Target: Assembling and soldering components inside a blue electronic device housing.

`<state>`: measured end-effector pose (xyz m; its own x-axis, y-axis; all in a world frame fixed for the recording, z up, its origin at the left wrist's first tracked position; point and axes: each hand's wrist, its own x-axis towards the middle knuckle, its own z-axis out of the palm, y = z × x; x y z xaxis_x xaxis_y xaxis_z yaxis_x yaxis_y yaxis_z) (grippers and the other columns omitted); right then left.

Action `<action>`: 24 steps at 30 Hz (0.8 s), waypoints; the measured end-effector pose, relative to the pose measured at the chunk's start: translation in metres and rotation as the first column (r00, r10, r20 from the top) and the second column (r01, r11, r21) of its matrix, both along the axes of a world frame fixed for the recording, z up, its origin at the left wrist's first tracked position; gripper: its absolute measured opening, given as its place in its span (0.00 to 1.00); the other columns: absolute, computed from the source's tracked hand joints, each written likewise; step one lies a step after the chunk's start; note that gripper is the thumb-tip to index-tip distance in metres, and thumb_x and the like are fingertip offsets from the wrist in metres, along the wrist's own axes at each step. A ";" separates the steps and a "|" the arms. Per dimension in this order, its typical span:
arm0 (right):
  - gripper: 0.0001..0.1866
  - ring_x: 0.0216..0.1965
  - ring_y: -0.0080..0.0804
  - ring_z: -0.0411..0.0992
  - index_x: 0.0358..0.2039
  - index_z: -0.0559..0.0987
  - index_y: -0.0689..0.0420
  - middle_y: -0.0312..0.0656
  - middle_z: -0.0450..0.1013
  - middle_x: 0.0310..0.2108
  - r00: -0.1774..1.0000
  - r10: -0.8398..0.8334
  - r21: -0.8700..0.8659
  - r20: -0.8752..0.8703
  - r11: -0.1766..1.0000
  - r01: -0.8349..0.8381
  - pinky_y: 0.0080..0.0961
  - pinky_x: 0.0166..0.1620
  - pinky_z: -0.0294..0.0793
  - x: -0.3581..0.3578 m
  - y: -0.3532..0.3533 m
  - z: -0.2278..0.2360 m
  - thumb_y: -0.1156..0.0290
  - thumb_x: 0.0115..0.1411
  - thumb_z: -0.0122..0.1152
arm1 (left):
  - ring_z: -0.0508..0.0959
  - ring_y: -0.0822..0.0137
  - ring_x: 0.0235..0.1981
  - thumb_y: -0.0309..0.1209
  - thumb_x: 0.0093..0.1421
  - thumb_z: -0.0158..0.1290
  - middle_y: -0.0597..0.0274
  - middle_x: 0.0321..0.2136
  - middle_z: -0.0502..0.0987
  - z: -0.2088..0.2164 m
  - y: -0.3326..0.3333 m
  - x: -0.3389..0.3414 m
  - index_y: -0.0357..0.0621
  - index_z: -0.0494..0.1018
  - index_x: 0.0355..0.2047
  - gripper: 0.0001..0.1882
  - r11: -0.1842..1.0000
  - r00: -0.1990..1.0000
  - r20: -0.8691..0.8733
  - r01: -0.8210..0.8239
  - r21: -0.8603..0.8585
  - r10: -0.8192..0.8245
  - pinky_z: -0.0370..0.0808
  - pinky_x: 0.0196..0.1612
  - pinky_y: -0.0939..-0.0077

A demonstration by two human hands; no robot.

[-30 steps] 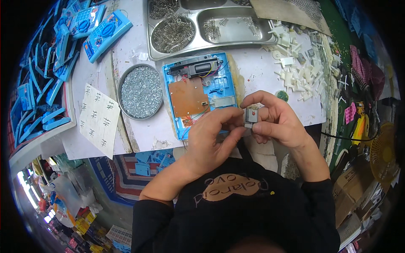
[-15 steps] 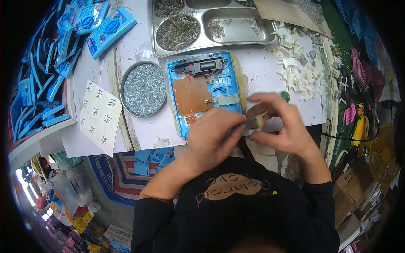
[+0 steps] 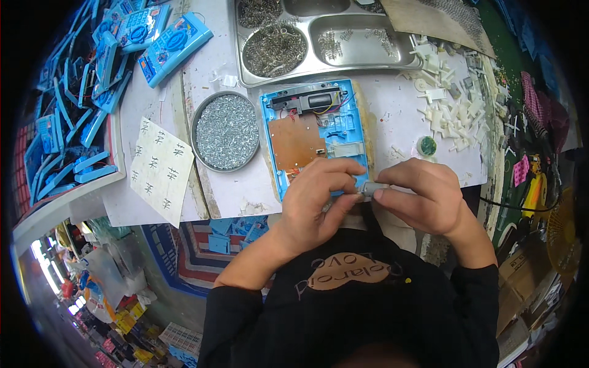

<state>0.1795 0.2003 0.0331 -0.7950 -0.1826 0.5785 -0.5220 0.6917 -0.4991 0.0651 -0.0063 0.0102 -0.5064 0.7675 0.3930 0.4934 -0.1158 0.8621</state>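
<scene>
My right hand (image 3: 426, 196) pinches a small grey plastic part (image 3: 371, 189) between thumb and fingers. My left hand (image 3: 319, 196) is closed at the part's left end, fingertips pressed close together; what sits between them is too small to make out. Both hands are over the lower right corner of a blue toy casing (image 3: 348, 126), which lies with its inside facing up. In it are a brown circuit board (image 3: 297, 144), a black mechanism (image 3: 307, 100) with thin wires along the far edge, and a pale grey piece (image 3: 345, 149) at the right.
Left of the casing stands a round dish of small screws (image 3: 226, 132), beside a marked paper sheet (image 3: 161, 175). Behind is a metal compartment tray (image 3: 362, 46) with springs. White plastic parts (image 3: 451, 116) and a green round container (image 3: 426, 146) lie right. Blue toys (image 3: 175, 49) heap far left.
My right fingers, spread around the grey part before, have closed onto it. The green container, mostly covered by my hand earlier, now shows fully. The whole view has shifted slightly.
</scene>
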 end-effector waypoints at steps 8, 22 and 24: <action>0.19 0.28 0.37 0.77 0.43 0.82 0.59 0.46 0.79 0.35 1.000 -0.001 -0.039 0.004 0.999 0.001 0.27 0.27 0.77 0.003 -0.005 -0.009 0.77 0.47 0.69 | 0.77 0.63 0.37 0.16 0.50 0.66 0.47 0.53 0.70 -0.009 -0.007 0.007 0.38 0.76 0.38 0.15 0.995 0.991 -0.092 -0.091 0.041 0.094 0.77 0.41 0.70; 0.19 0.35 0.38 0.81 0.43 0.83 0.61 0.48 0.81 0.39 0.959 -0.211 -0.358 0.186 0.895 0.267 0.26 0.37 0.80 0.005 0.009 -0.017 0.85 0.49 0.73 | 0.74 0.60 0.37 0.25 0.45 0.72 0.55 0.39 0.73 -0.002 0.004 -0.045 0.42 0.80 0.39 0.20 0.935 0.910 -0.267 -0.347 -0.071 0.317 0.73 0.39 0.67; 0.18 0.37 0.36 0.81 0.43 0.83 0.63 0.49 0.81 0.40 0.933 -0.281 -0.406 0.226 0.844 0.352 0.25 0.40 0.81 0.005 0.014 -0.018 0.87 0.50 0.72 | 0.74 0.63 0.37 0.24 0.47 0.70 0.57 0.39 0.72 0.001 0.024 -0.060 0.43 0.81 0.40 0.18 0.938 0.869 -0.436 -0.321 -0.134 0.235 0.72 0.40 0.69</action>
<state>0.1849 0.2147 0.0150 -0.8503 0.3341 0.4067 -0.2051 0.5014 -0.8405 0.0046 0.0173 0.0113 -0.5382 0.7013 0.4676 0.7908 0.2282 0.5679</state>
